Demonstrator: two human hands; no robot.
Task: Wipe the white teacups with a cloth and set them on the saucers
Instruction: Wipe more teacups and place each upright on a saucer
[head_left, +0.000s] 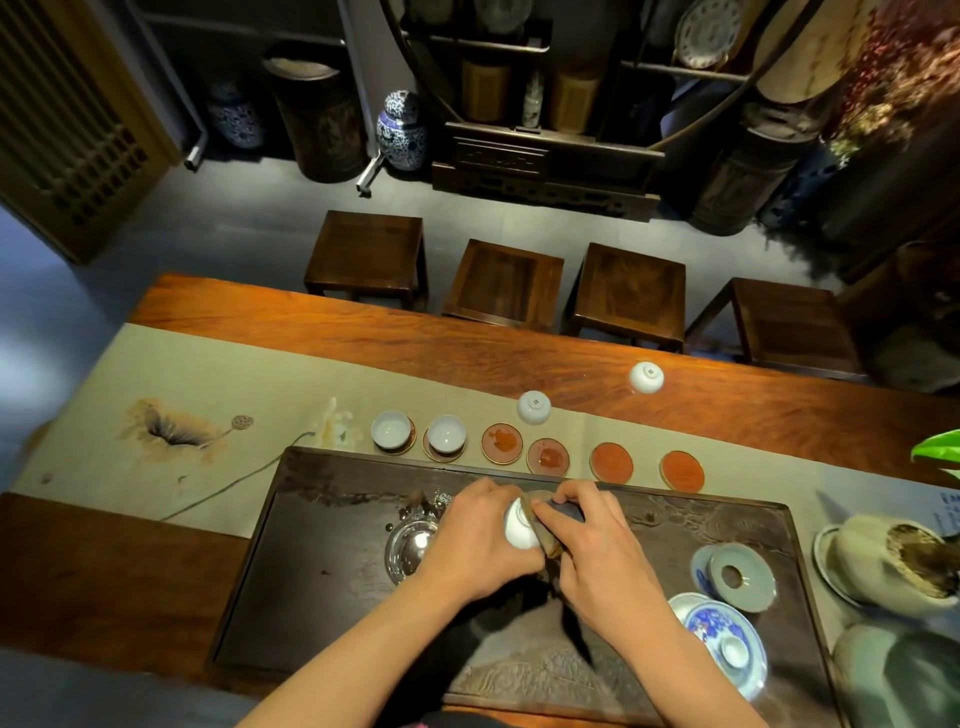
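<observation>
Porcelain, smooth and white, made the small rounded teacup that the left hand gripped with curled fingers above the dark carved tea tray. The right hand pinched a dark folded cloth against the cup's rim. Beyond the tray lay a row of round saucers on a pale linen runner: two at the left carried upright cups; four reddish ones lay bare. Two upturned cups stood farther back.
</observation>
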